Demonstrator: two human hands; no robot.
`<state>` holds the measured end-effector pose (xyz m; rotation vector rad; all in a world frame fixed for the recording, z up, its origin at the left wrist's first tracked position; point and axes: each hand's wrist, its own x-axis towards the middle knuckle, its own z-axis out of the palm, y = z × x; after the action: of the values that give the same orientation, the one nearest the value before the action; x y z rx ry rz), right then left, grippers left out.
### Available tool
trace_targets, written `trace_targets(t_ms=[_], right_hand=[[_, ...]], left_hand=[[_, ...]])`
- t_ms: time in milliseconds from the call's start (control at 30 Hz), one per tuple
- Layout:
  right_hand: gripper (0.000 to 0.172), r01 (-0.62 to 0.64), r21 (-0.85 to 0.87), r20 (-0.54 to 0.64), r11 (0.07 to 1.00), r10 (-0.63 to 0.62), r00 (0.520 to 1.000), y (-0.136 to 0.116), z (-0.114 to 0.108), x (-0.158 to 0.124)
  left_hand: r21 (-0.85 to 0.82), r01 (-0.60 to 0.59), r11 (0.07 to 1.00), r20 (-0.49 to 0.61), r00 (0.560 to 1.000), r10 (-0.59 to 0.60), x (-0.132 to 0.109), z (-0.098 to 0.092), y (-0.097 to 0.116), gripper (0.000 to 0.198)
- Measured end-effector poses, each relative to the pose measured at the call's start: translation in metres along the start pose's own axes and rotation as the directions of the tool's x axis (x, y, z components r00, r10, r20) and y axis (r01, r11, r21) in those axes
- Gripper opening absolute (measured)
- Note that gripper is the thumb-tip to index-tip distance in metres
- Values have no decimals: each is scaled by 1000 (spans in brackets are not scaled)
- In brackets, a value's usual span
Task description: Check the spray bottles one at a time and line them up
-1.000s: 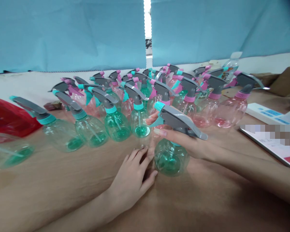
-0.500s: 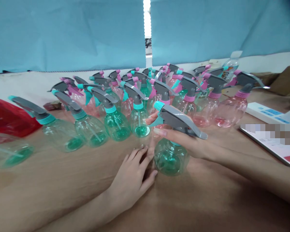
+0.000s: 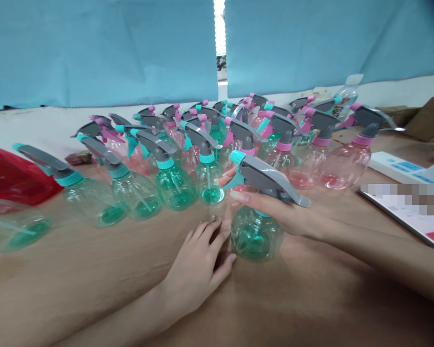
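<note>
A green spray bottle with a grey head and teal nozzle stands upright on the brown table. My right hand is wrapped round its neck, just under the spray head. Left of that bottle, my left hand lies palm down on the table, fingers apart and holding nothing. Behind my hands is a row of green bottles, among them a darker one and a clearer one. Pink bottles stand to the right and farther back.
A red plastic bag lies at the left. On the right are a white and blue box and a flat printed item. Farther back stand a clear drink bottle and a cardboard box. Blue curtains hang behind.
</note>
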<state>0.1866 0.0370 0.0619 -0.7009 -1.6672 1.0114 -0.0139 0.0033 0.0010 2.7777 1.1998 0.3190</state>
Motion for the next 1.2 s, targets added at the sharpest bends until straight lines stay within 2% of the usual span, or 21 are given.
trace_targets(t_ms=[100, 233, 400, 567, 733, 800, 933, 1067, 1200], right_hand=[[18, -22, 16, 15, 1000, 22, 1000, -5, 0, 1], [10, -89, -69, 15, 994, 90, 996, -13, -1, 2], [13, -69, -167, -15, 984, 67, 998, -17, -2, 2], [19, -45, -186, -7, 982, 44, 999, -19, -1, 3], [37, -19, -196, -12, 980, 17, 1000, -23, 0, 2], [33, -42, -184, 5, 982, 43, 999, -22, -1, 2], [14, -86, -67, 33, 994, 89, 996, -14, -1, 2], [18, -105, 31, -7, 994, 105, 994, -7, 2, 1], [19, -99, 26, -1, 995, 99, 995, -5, 3, 1]], left_hand=[[6, 2, 1000, 16, 1000, -2, 0, 0, 0, 36], [17, 9, 1000, 34, 999, -10, 0, 0, 0, 36], [9, 4, 1000, 22, 1000, -4, 1, -1, 0, 34], [3, -4, 1000, 6, 1000, 4, 0, 0, -1, 36], [9, -7, 1000, -3, 1000, 7, 0, 1, -2, 34], [11, -6, 1000, 2, 1000, 6, 0, 0, -2, 34], [11, 1, 1000, 15, 1000, -1, 0, 0, -1, 35], [1, -5, 1000, -11, 1000, 5, 1, -1, -1, 35], [3, -9, 1000, -22, 1000, 9, 0, 0, -2, 34]])
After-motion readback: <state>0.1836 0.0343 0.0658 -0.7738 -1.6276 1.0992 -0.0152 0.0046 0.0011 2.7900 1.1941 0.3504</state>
